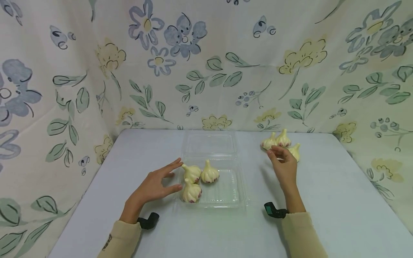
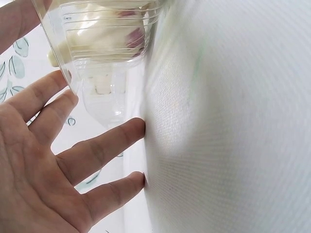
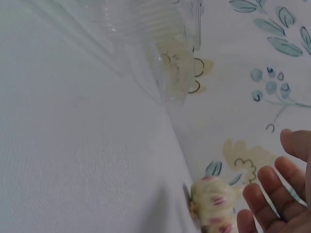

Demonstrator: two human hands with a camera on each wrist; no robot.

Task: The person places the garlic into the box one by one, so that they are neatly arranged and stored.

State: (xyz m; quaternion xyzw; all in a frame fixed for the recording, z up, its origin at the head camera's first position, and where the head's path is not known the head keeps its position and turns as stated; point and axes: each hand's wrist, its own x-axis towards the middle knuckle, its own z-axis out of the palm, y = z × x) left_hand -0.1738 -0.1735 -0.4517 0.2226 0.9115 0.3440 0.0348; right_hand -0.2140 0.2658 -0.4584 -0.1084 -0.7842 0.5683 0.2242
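Note:
A clear plastic clamshell box [image 1: 230, 184] lies opened on the table, its lid [image 1: 209, 144] folded back. Three garlic bulbs [image 1: 210, 173] sit in the left part of its base. My left hand [image 1: 151, 186] is spread at the box's left side; in the left wrist view two fingertips [image 2: 72, 98] meet the rim and two others reach the table. At the back right is a group of three garlic bulbs [image 1: 284, 139]. Over their near side hovers my right hand [image 1: 285, 166], fingers loosely bent, overlapping a bulb in the head view. In the right wrist view its palm side shows nothing held, beside a garlic bulb [image 3: 214, 199].
The white table [image 1: 322, 186] runs back to a floral curtain [image 1: 209, 96], which also hangs along both sides. A black wrist camera [image 1: 149, 221] is strapped at the left wrist, another black camera [image 1: 275, 210] at the right.

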